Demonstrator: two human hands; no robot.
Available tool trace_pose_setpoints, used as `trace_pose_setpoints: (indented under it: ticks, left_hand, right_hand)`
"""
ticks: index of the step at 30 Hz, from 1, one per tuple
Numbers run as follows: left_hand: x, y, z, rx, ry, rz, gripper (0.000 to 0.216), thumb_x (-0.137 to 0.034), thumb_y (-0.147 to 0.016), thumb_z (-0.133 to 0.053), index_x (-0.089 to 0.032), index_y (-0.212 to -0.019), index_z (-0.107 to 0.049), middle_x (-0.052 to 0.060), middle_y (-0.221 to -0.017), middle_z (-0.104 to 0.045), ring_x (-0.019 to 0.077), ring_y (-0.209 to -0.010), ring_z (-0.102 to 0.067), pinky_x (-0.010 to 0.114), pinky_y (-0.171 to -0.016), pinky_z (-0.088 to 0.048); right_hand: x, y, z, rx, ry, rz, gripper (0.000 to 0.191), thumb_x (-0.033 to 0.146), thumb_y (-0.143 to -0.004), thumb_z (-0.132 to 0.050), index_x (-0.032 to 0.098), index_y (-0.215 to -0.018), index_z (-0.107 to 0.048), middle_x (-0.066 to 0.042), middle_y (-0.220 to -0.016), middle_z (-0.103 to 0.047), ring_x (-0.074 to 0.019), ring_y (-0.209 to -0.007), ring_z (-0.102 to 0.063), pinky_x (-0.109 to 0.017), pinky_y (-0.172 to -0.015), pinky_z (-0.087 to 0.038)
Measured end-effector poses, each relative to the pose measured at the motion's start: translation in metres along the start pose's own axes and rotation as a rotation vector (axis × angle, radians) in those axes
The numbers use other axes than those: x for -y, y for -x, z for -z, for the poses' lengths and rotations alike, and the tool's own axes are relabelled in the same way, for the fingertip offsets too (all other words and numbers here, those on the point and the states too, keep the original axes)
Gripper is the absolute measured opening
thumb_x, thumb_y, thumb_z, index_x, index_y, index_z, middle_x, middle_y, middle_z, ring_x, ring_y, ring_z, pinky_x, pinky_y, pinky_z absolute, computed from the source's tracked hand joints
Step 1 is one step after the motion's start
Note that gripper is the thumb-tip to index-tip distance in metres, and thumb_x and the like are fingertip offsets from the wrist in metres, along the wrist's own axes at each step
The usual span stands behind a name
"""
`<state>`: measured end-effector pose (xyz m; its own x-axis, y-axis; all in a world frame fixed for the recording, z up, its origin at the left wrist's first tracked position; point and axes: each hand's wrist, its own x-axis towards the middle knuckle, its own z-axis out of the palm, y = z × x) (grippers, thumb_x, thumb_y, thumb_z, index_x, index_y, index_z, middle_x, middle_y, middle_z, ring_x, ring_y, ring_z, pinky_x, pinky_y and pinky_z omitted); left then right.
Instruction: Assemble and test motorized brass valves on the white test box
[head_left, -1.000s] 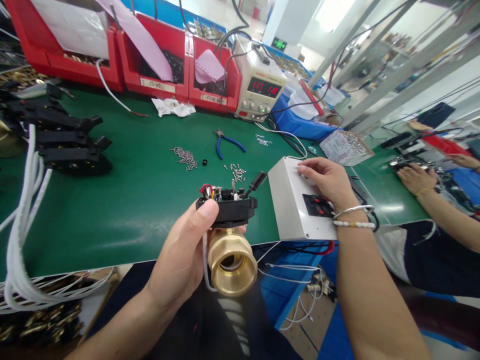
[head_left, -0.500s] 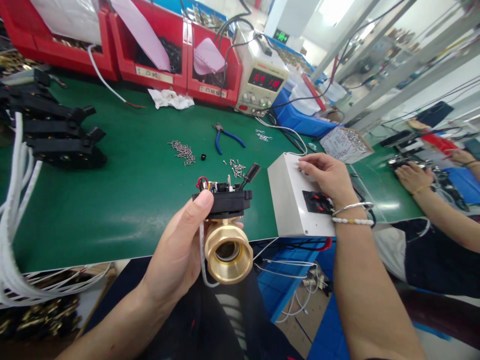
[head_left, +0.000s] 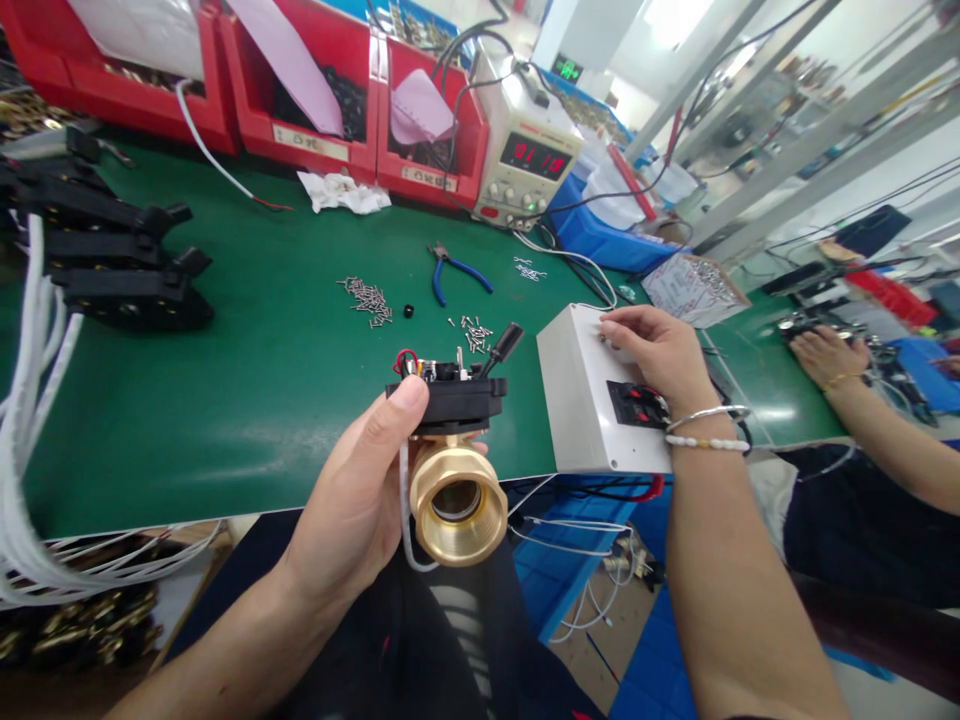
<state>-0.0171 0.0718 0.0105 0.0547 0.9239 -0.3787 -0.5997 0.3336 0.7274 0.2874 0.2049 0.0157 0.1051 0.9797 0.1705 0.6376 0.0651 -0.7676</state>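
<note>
Left hand (head_left: 352, 510) clamped around the brass valve (head_left: 454, 500), held above the near table edge with its black actuator base (head_left: 450, 400) upright; beyond, right hand (head_left: 656, 350), fingers together, pressing the white test box (head_left: 581, 400)—best kept steady.

Bright, even overhead lighting; a blown-out window or lamp (head_left: 675, 15) glares at top right. Soft sheen lies on the green mat (head_left: 247, 360), and shadows are faint. Wide-angle distortion bends the shelf rails (head_left: 787, 90) and stretches the edges. The centre is sharp; the far right is slightly soft.
</note>
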Motion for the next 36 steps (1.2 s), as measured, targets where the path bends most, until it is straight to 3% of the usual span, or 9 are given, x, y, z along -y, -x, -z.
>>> trace_pose_setpoints:
  ticks: [15, 19, 23, 25, 31, 33, 36]
  left_hand:
    - [-0.003, 0.0, -0.001, -0.001, -0.011, 0.0, 0.048, -0.064, -0.081, -0.074, -0.019, -0.097, -0.07, 0.005, -0.081, -0.078, 0.0264, -0.073, -0.078, 0.03, -0.06, -0.061]
    - [-0.002, 0.0, 0.001, 0.081, -0.04, -0.029, 0.049, -0.061, -0.081, -0.074, -0.018, -0.103, -0.069, 0.005, -0.086, -0.076, 0.0203, -0.067, -0.073, 0.027, -0.058, -0.059]
    - [-0.002, 0.004, 0.003, 0.088, -0.159, -0.286, 0.045, -0.04, -0.075, -0.087, -0.023, -0.112, -0.067, 0.0, -0.1, -0.075, 0.0144, -0.082, -0.071, 0.02, -0.071, -0.058]
    - [-0.003, 0.005, 0.004, 0.112, -0.243, -0.442, 0.048, -0.031, -0.073, -0.088, -0.026, -0.114, -0.064, -0.002, -0.103, -0.074, 0.0143, -0.085, -0.072, 0.021, -0.073, -0.059]
    - [-0.003, 0.008, 0.004, 0.153, -0.476, -0.788, 0.053, -0.015, -0.067, -0.082, -0.024, -0.115, -0.062, -0.002, -0.098, -0.073, 0.0142, -0.077, -0.072, 0.022, -0.068, -0.06]
    - [-0.001, 0.009, 0.003, 0.136, -0.43, -0.743, 0.057, -0.015, -0.067, -0.085, -0.026, -0.118, -0.063, -0.002, -0.102, -0.074, 0.015, -0.081, -0.073, 0.023, -0.073, -0.06]
    - [0.0, 0.01, 0.001, 0.095, -0.228, -0.441, 0.051, -0.031, -0.072, -0.088, -0.025, -0.116, -0.065, 0.002, -0.107, -0.076, 0.0192, -0.088, -0.074, 0.025, -0.075, -0.06]
  right_hand:
    - [-0.005, -0.002, 0.005, 0.125, 0.057, 0.052, 0.034, 0.041, -0.073, -0.08, 0.018, -0.098, -0.075, -0.005, -0.09, -0.068, -0.0145, -0.076, -0.057, -0.026, -0.07, -0.047]
    - [-0.004, -0.004, 0.002, 0.079, 0.037, 0.03, 0.029, 0.036, -0.072, -0.079, 0.018, -0.093, -0.075, -0.004, -0.084, -0.068, -0.0138, -0.072, -0.057, -0.026, -0.068, -0.046]
    - [-0.002, -0.01, -0.002, 0.0, 0.03, -0.017, 0.018, 0.031, -0.075, -0.074, 0.016, -0.086, -0.072, -0.003, -0.069, -0.064, -0.0132, -0.061, -0.055, -0.026, -0.064, -0.046]
    - [-0.001, -0.011, -0.002, -0.004, 0.02, -0.025, 0.023, 0.035, -0.076, -0.075, 0.015, -0.085, -0.071, -0.003, -0.068, -0.064, -0.0128, -0.059, -0.053, -0.026, -0.061, -0.045]
    - [0.0, -0.004, 0.001, 0.007, 0.039, 0.065, 0.069, 0.083, -0.072, -0.068, 0.014, -0.072, -0.07, -0.008, -0.072, -0.066, -0.0137, -0.064, -0.055, -0.025, -0.062, -0.045]
    - [0.0, -0.004, 0.0, 0.001, 0.021, 0.055, 0.08, 0.095, -0.069, -0.06, 0.015, -0.065, -0.068, -0.01, -0.07, -0.066, -0.0143, -0.064, -0.055, -0.026, -0.063, -0.046]
    - [0.002, -0.006, -0.001, 0.001, -0.006, 0.028, 0.085, 0.099, -0.069, -0.054, 0.016, -0.06, -0.065, -0.011, -0.072, -0.067, -0.0149, -0.065, -0.057, -0.028, -0.064, -0.048]
